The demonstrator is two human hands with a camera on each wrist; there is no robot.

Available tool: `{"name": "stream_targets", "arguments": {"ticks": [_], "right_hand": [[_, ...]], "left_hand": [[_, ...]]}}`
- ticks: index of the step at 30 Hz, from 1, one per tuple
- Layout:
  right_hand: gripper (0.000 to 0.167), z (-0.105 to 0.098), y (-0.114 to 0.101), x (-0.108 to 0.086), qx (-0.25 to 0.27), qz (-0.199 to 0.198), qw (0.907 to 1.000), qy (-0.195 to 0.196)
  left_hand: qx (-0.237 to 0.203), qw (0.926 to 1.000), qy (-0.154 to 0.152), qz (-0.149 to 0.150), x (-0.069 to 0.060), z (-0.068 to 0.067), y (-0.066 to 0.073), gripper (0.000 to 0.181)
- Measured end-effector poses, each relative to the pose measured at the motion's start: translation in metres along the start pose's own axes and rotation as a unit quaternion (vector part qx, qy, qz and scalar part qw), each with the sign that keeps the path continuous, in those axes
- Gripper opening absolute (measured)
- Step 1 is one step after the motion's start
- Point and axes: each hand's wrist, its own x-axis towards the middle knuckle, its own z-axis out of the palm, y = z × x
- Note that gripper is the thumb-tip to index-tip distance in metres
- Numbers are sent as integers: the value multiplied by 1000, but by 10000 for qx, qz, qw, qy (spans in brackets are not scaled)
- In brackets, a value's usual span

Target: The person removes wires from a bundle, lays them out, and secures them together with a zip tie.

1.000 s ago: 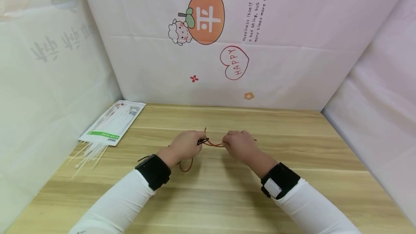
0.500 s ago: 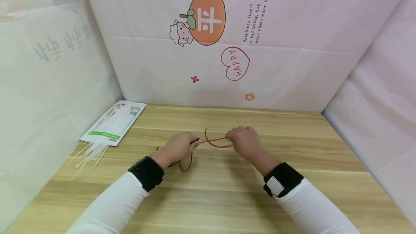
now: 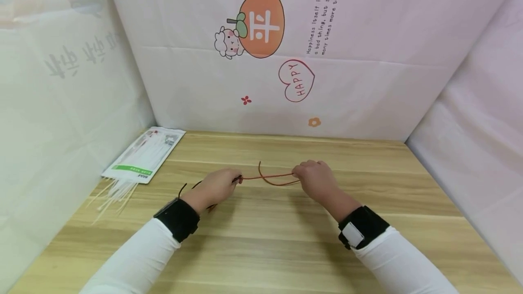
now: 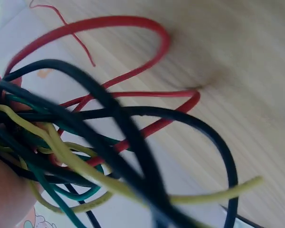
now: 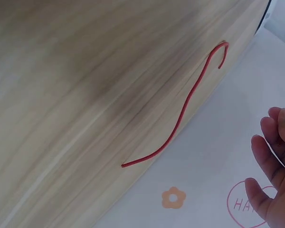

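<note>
A tangled bundle of black wire, yellow wire, green and red wires is gripped by my left hand; the thumb side of that hand shows at the left wrist view's edge. Between both hands runs a taut red wire, its far end pinched by thumb and finger of my right hand. In the right wrist view the other fingers of the right hand are spread, loosely bent. Another red wire lies curved and loose on the table beneath the taut one.
On the table's left side lies a white bag with a green stripe, thin white strips sticking out of its near end. Printed white sheets stand behind and at both sides.
My left hand has moved left with the bundle, and my right hand slightly right. A longer stretch of red wire now spans between them; the loose red wire has stayed nearly in place.
</note>
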Motion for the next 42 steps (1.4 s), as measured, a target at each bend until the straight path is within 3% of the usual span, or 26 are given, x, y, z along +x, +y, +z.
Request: {"name": "stream_targets", "arguments": {"ticks": [7, 13, 17, 20, 26, 31, 33, 38, 42], "right_hand": [[5, 1, 5, -4, -7, -128, 9998, 137], [5, -3, 11, -4, -113, 76, 9998, 145], [6, -3, 14, -6, -129, 195, 9997, 52], [6, -3, 14, -7, -139, 144, 9998, 45], [7, -3, 19, -7, -112, 176, 9998, -46], [7, -8, 40, -18, -82, 706, 9972, -232], [6, -9, 48, -25, 2, 859, 9959, -266], [6, -9, 55, -33, 234, 732, 9969, -178], [5, -8, 54, -35, 290, 696, 9971, -25]], "left_hand": [[-163, 9997, 137, 143, -2, -2, -4, 22], [-338, 9992, 71, -188, -5, -4, -10, 20], [-385, 9991, 50, -145, -7, -5, -13, 22], [-378, 9992, 68, -94, -9, -5, -12, 30], [-416, 9980, 166, -437, -12, -6, -12, 49], [-717, 9950, 168, -675, -18, -6, -30, 37], [-753, 9952, 141, -613, -22, -6, -39, 35], [-641, 9975, 76, -276, -27, -4, -51, 28], [-641, 9975, 169, -265, -27, -5, -52, 22]]}}
